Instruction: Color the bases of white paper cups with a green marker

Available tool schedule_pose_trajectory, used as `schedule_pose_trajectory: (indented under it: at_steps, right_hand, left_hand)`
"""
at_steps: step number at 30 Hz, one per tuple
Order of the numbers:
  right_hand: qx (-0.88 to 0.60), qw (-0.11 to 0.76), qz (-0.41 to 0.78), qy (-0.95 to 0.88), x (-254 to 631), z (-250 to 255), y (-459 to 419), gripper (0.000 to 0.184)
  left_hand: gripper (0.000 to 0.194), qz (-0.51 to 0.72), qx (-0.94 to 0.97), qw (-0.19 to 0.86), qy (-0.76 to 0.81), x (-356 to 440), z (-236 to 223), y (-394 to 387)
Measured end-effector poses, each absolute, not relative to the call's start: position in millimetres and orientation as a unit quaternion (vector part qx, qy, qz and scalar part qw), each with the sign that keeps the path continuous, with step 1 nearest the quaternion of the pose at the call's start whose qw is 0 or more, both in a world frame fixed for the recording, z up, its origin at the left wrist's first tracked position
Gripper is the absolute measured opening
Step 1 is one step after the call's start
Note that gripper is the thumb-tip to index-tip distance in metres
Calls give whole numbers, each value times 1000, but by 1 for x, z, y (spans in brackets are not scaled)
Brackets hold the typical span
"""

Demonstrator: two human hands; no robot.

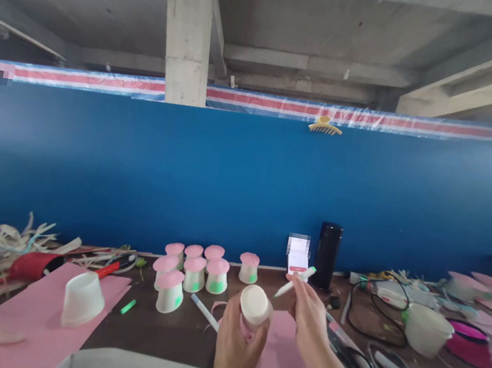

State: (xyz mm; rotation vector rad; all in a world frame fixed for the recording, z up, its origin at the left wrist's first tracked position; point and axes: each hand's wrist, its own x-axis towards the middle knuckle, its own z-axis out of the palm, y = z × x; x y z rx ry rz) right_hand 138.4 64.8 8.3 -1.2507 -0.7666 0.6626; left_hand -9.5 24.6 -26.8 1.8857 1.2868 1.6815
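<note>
Cup [254,301] is enclosed by left hand [236,353], best unsqueezed (it may dent). Marker [284,289] is pinched by right hand [309,316] beside that grip, best steadied.

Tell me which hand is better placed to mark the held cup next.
Right, I'd say: the right hand holds the white pen with one end toward the cup, while the left hand is wrapped around the cup and seems better suited to steadying it.
</note>
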Motion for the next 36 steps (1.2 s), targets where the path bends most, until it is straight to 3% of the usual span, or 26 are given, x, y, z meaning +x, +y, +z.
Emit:
schedule_pose_trajectory:
  at_steps: [11, 36]
  right_hand:
    - [-528, 674, 303, -417, 123, -28, 32, 41]
    - [-561, 616, 290, -471, 120, -29, 29, 42]
  left_hand:
    - [54, 588, 674, 38, 446, -11, -40, 29]
    - [51, 577, 689, 65, 434, -12, -29, 26]
